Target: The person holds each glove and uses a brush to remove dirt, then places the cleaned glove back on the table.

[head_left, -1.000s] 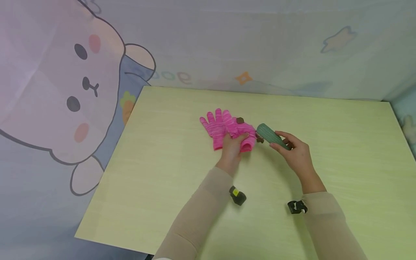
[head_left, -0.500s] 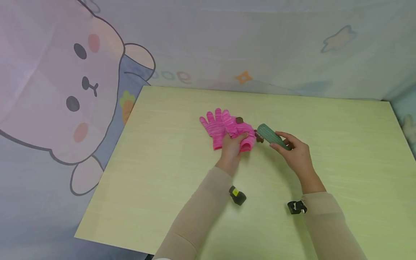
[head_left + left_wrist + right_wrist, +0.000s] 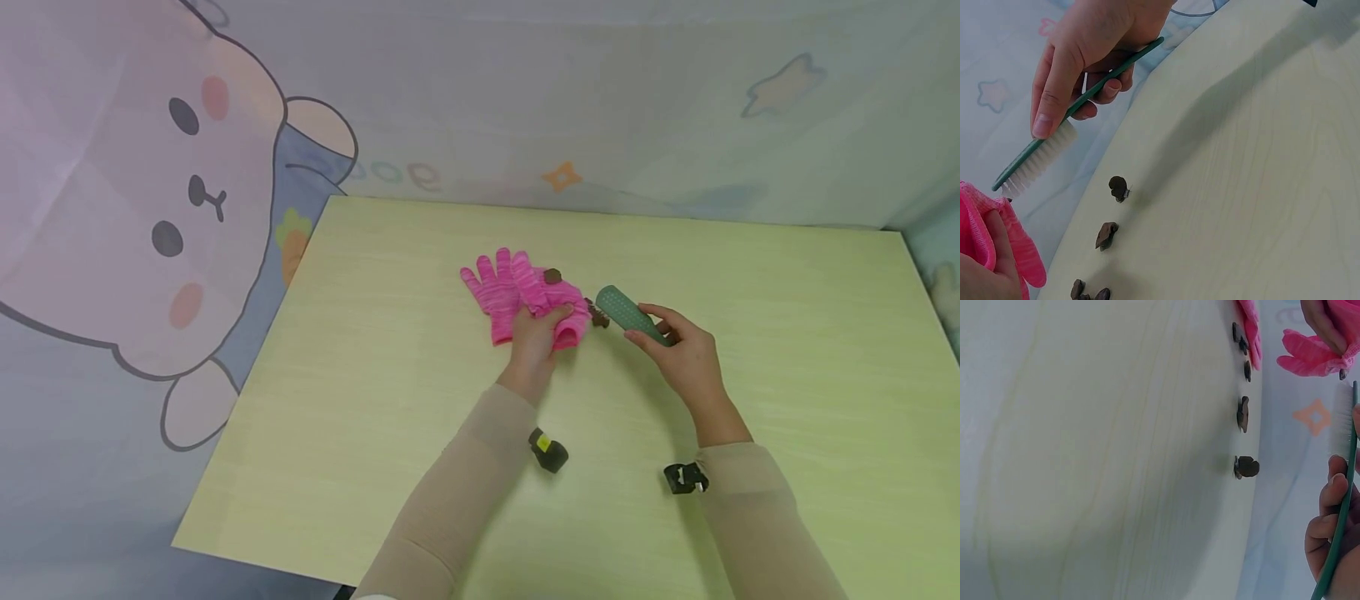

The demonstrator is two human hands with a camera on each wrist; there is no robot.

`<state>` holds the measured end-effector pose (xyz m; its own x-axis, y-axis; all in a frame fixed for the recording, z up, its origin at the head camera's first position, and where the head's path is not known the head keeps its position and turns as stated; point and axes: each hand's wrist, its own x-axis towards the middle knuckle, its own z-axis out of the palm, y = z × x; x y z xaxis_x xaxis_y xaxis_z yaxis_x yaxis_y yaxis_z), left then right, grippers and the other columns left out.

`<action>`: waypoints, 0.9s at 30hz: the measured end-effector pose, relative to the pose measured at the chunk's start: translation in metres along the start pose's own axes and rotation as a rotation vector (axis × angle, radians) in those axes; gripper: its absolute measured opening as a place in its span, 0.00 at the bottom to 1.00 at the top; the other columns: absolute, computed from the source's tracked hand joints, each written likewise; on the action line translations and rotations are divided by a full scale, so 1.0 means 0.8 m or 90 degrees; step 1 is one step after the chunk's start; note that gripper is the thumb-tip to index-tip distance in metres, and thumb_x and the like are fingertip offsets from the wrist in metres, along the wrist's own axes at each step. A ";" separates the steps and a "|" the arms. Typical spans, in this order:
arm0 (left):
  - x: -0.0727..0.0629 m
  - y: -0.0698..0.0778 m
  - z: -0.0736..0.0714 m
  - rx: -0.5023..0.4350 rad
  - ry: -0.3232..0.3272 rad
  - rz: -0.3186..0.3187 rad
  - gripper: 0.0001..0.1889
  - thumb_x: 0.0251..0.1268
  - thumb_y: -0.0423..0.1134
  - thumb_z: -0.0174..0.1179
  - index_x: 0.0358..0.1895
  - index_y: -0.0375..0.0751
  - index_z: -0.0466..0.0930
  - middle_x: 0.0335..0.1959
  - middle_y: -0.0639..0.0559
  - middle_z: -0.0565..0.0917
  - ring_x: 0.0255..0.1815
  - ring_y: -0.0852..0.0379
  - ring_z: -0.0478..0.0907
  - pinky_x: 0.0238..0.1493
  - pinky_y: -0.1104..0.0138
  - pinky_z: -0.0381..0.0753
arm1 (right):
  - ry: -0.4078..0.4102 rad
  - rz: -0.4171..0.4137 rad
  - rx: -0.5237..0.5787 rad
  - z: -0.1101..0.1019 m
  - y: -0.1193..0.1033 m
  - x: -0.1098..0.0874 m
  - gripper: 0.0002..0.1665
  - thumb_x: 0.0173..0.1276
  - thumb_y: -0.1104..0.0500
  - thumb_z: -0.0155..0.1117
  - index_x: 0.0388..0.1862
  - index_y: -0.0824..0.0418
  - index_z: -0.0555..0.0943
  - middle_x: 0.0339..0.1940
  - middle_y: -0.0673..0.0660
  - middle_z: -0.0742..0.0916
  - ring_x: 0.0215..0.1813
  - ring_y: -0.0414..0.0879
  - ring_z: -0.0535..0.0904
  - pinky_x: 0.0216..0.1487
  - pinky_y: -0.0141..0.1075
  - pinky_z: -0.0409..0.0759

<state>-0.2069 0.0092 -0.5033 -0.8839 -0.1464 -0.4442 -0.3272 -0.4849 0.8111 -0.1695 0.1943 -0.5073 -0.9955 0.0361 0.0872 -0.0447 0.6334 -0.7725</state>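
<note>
In the head view my left hand point(image 3: 534, 340) grips a pink knitted glove point(image 3: 573, 297) by its cuff, thumb on top. A matching pink glove point(image 3: 498, 293) lies flat just to its left. My right hand point(image 3: 684, 354) holds a green brush point(image 3: 628, 312), its perforated back turned up. White bristles point(image 3: 1041, 159) point down in the left wrist view, their end close to the held glove. A small dark speck point(image 3: 1343, 374) shows at the glove near the bristles. One brown clump point(image 3: 552, 276) overlaps the held glove in the head view.
Several brown clumps point(image 3: 1106, 235) lie in a row on the pale wooden table point(image 3: 360, 350); some point(image 3: 597, 313) show between glove and brush. Black wrist devices point(image 3: 549, 452) hang beside both sleeves. A printed cloth point(image 3: 480, 100) stands behind the table's far edge.
The brush has shifted slightly to the right, away from the held glove, so more of the brown clumps beneath show. My left hand and both gloves stay almost in place.
</note>
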 end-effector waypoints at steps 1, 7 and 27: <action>0.000 0.000 0.000 -0.002 -0.001 0.000 0.20 0.54 0.26 0.63 0.50 0.34 0.70 0.37 0.50 0.78 0.34 0.60 0.76 0.44 0.68 0.78 | -0.002 0.000 -0.002 0.000 0.000 0.000 0.28 0.59 0.46 0.66 0.57 0.55 0.77 0.31 0.57 0.79 0.27 0.46 0.68 0.22 0.30 0.66; 0.001 -0.001 -0.001 -0.013 -0.011 0.004 0.17 0.54 0.25 0.62 0.47 0.35 0.70 0.32 0.52 0.78 0.29 0.61 0.76 0.38 0.70 0.79 | -0.005 0.012 -0.009 -0.003 -0.001 -0.002 0.30 0.59 0.44 0.65 0.58 0.55 0.76 0.32 0.58 0.79 0.28 0.46 0.68 0.22 0.31 0.66; -0.005 0.000 0.000 0.066 -0.113 -0.063 0.29 0.54 0.25 0.62 0.60 0.34 0.63 0.48 0.42 0.78 0.38 0.54 0.80 0.42 0.64 0.81 | 0.013 -0.020 0.111 -0.002 -0.011 -0.004 0.27 0.61 0.48 0.65 0.58 0.55 0.75 0.34 0.54 0.76 0.32 0.45 0.68 0.28 0.29 0.66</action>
<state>-0.2034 0.0096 -0.5020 -0.8880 0.0555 -0.4565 -0.4391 -0.3971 0.8059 -0.1658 0.1901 -0.4999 -0.9917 0.0354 0.1238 -0.0907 0.4904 -0.8667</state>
